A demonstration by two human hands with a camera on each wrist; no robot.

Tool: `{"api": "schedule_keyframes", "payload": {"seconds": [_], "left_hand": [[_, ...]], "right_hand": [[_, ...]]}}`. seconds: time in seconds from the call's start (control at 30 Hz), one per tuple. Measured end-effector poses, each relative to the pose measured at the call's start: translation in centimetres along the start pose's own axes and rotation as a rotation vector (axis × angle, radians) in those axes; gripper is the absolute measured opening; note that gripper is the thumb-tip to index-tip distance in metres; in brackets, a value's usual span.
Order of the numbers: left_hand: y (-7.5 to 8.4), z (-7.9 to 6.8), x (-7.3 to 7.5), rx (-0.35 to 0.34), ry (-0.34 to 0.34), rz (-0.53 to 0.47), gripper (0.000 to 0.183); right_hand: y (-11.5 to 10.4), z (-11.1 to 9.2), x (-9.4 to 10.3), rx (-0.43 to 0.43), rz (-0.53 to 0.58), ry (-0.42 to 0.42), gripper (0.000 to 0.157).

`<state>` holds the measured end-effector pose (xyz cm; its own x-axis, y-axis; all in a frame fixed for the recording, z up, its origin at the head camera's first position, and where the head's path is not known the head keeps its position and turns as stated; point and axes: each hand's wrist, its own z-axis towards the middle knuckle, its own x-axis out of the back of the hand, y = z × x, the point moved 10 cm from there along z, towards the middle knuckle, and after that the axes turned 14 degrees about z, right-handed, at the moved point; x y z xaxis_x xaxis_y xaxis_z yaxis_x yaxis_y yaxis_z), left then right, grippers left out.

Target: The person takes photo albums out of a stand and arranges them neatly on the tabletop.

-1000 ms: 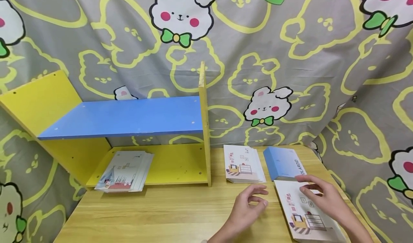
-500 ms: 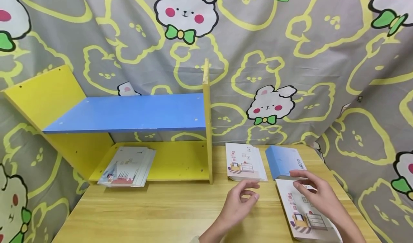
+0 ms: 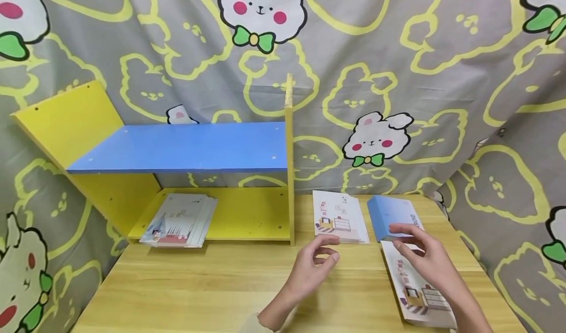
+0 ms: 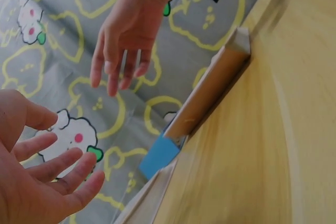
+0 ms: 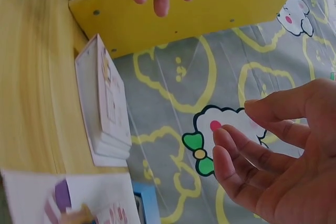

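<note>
My left hand [image 3: 311, 266] hovers above the wooden table, fingers loosely bent and holding nothing. A stack of white printed cards or booklets [image 3: 338, 217] lies just beyond it. My right hand [image 3: 424, 257] is held over a thick white item [image 3: 420, 296] printed with a chest of drawers, partly hiding it. Its fingers are relaxed and hold nothing; the left wrist view shows them above the item's brown side [image 4: 210, 93]. Behind that lies a blue box [image 3: 393, 212] with dark lettering, partly covered by my fingers.
A shelf unit with a blue board [image 3: 190, 146] and yellow side panels [image 3: 289, 176] stands at the back left. On its yellow bottom board [image 3: 247, 215] lies another stack of white printed cards or booklets [image 3: 181, 220]. A grey patterned curtain [image 3: 318, 53] hangs behind the table [image 3: 190, 284].
The left hand has moved left, away from the thick white item. The right hand has shifted slightly up and left over it. The head view has tilted a little.
</note>
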<state>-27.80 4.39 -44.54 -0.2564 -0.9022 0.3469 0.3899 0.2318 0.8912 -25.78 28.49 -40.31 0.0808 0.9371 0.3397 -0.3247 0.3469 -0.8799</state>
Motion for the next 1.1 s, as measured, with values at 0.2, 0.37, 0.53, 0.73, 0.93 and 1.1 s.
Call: {"api": "schedule_keyframes", "payload": {"seconds": [0.2,0.37,0.53,0.73,0.93,1.1], "left_hand": [[-0.6,-0.2,1.2,0.025,0.007,-0.003,0.030],[-0.8,-0.5,2.2,0.024,0.017,-0.004,0.031],[-0.7,-0.8,3.1,0.022,0.018,0.017,0.031],[-0.9,-1.2,4.6,0.032,0.044,0.056,0.031],[-1.3,-1.2,6.3,0.034,0.075,0.084,0.032],[-1.3,-1.4,7.6,0.025,0.111,0.123,0.034]], "right_hand": [[-0.5,0.4,-0.4,0.010,0.024,0.005,0.028],[-0.7,0.6,-1.2,0.018,0.060,0.001,0.029],[-1.2,0.6,-1.8,0.034,0.103,0.004,0.030],[-1.6,0.6,-2.7,0.033,0.111,0.009,0.030],[-1.9,1.0,-3.7,0.033,0.105,0.016,0.029],[-2.4,1.3,-4.5,0.052,0.129,0.013,0.029]]}}
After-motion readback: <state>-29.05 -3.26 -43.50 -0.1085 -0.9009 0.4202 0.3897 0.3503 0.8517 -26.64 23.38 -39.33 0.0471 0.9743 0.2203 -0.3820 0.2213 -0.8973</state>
